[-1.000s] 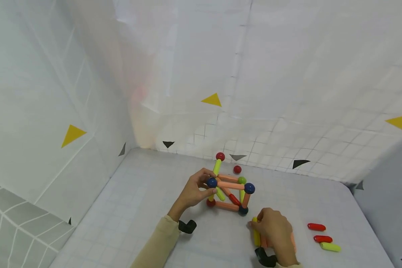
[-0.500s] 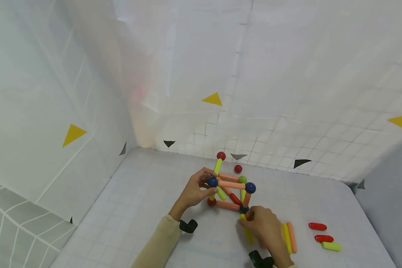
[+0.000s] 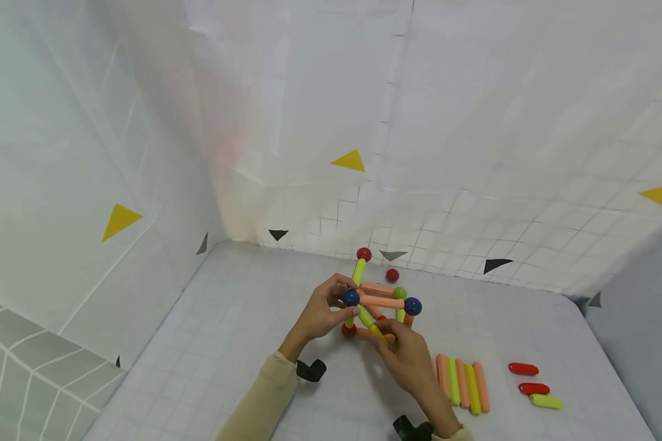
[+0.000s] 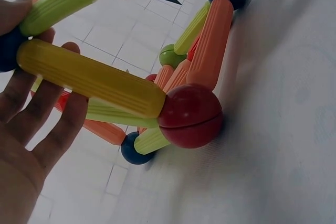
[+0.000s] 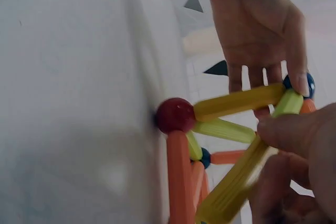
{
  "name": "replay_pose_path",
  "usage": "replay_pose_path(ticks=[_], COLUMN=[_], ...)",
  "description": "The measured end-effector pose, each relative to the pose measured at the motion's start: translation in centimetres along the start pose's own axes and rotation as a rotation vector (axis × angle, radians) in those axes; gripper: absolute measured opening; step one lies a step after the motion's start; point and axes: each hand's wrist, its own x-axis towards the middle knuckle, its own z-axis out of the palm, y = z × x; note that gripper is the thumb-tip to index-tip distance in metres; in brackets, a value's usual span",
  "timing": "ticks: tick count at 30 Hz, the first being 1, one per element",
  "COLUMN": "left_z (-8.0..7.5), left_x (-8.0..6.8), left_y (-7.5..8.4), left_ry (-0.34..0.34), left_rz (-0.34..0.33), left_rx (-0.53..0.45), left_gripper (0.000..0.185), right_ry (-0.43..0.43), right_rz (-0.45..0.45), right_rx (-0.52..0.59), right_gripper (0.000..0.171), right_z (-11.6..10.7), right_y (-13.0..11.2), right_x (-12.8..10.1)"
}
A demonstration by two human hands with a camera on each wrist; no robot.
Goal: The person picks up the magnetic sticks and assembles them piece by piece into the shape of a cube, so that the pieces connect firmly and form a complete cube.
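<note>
Both hands are in on the rod-and-ball frame [image 3: 379, 306], which stands on the white gridded table [image 3: 243, 343] near its middle; the left hand [image 3: 322, 313] has its fingers curled round the frame's near-left upper corner, thumb and fingertips pinching at the dark blue ball [image 3: 351, 297] there; from the left wrist view the fingers [image 4: 31, 114] lie behind a yellow rod [image 4: 92, 77] that runs down to a red ball [image 4: 190, 115] resting on the table; the right hand [image 3: 405, 358] comes in from the near side, fingers closed in a pinch on a yellow stick [image 3: 376, 331] held slanted against the frame's near face; the right wrist view shows that stick [image 5: 236, 184] gripped between thumb and fingers, its upper end just beside the blue corner ball [image 5: 307, 83]; a lone red ball [image 3: 392, 275] sits on the table just beyond the frame; to the right, near the right hand, a row of orange and yellow-green rods [image 3: 462, 384] lies side by side; farther right lie two short red pieces [image 3: 528, 378] and a short yellow-green piece [image 3: 546, 401], well apart from the frame.
</note>
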Motion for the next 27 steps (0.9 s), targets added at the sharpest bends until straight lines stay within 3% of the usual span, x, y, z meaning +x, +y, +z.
replay_pose_path(ticks=[10, 27], left_z=[0.0, 0.2], left_x=[0.1, -0.1], left_y=[0.1, 0.1], left_ry=[0.005, 0.034], left_rz=[0.01, 0.061], left_rx=[0.003, 0.044], left_gripper=[0.043, 0.044], right_ry=[0.094, 0.18], right_rz=[-0.065, -0.071], right_rx=[0.003, -0.068], right_gripper=[0.027, 0.033], right_z=[1.1, 2.6], right_y=[0.2, 0.5], right_x=[0.0, 0.5])
